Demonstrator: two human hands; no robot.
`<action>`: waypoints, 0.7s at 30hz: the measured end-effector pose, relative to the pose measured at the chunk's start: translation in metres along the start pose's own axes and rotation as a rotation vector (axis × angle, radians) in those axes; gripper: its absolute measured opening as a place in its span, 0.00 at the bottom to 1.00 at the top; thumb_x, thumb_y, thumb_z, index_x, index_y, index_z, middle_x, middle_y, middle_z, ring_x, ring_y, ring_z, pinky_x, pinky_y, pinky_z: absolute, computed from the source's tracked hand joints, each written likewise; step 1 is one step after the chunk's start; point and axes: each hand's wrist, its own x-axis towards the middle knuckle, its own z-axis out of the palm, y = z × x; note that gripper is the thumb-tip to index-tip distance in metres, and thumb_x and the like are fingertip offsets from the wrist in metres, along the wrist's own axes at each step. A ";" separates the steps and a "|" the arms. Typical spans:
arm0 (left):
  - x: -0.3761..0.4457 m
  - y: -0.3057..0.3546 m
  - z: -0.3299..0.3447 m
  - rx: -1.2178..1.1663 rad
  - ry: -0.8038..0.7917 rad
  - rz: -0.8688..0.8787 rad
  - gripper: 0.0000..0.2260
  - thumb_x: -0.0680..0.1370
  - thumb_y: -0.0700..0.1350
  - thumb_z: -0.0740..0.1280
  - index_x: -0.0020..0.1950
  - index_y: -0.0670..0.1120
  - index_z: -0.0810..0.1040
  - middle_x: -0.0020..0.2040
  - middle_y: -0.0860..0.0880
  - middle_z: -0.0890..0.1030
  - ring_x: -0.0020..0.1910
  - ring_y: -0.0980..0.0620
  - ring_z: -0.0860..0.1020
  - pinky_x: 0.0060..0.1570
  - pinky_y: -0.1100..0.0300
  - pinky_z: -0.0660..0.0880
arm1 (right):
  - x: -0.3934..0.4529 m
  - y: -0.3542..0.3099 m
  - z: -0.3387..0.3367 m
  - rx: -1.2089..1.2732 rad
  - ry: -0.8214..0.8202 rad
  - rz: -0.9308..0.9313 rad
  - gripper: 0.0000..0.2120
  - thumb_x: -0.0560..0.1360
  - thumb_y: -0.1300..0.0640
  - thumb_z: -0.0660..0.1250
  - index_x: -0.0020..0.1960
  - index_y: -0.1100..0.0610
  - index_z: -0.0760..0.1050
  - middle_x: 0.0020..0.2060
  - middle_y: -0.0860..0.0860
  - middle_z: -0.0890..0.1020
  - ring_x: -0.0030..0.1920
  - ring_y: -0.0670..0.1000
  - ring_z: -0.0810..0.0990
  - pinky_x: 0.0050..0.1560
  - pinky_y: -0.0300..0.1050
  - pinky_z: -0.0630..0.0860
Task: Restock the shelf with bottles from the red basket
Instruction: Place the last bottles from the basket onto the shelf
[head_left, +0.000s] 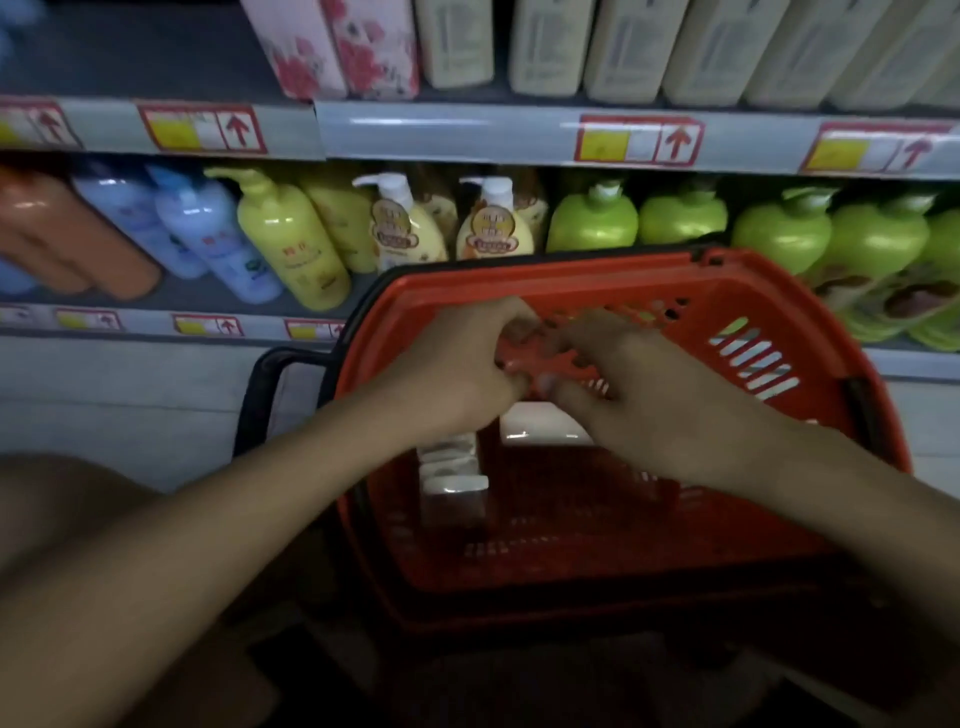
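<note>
Shelf (519, 132): its front edge carries red-and-yellow price tags (640, 141) with upward arrows; the print is too blurred to read.
Shelf stock: cream bottles on the upper tier; orange, lilac, yellow and green bottles (592, 218) on the lower tier; label text illegible.
Red basket (779, 312): stands in front of the lower tier, black handle (260, 395) at its left edge.
My left hand (457, 369): fingers curled, over the basket near its far wall; I cannot tell whether they grip anything.
My right hand (634, 384): fingers bent, just beside my left hand; contact cannot be told.
Bottles in basket (452, 467): pale, white-capped, below my hands at the basket's left-centre; labels unreadable.
</note>
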 end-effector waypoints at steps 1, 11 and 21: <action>0.003 -0.004 -0.001 0.036 -0.033 -0.023 0.19 0.73 0.41 0.76 0.62 0.53 0.79 0.59 0.55 0.81 0.58 0.56 0.79 0.57 0.59 0.76 | 0.001 0.000 0.011 -0.003 -0.050 -0.006 0.14 0.80 0.48 0.66 0.62 0.53 0.77 0.58 0.51 0.78 0.59 0.54 0.79 0.60 0.51 0.75; -0.001 -0.059 0.015 0.557 -0.463 -0.078 0.16 0.76 0.40 0.69 0.62 0.50 0.75 0.58 0.48 0.75 0.57 0.45 0.77 0.46 0.56 0.74 | 0.011 0.009 0.070 -0.318 -0.391 -0.099 0.17 0.82 0.44 0.61 0.67 0.50 0.72 0.63 0.50 0.76 0.62 0.55 0.79 0.60 0.50 0.75; 0.002 -0.072 0.015 0.577 -0.179 -0.073 0.06 0.76 0.37 0.71 0.50 0.47 0.83 0.53 0.46 0.82 0.52 0.43 0.82 0.44 0.56 0.74 | 0.009 0.022 0.074 -0.282 -0.402 0.031 0.20 0.80 0.45 0.64 0.69 0.52 0.71 0.67 0.51 0.76 0.66 0.56 0.77 0.64 0.56 0.76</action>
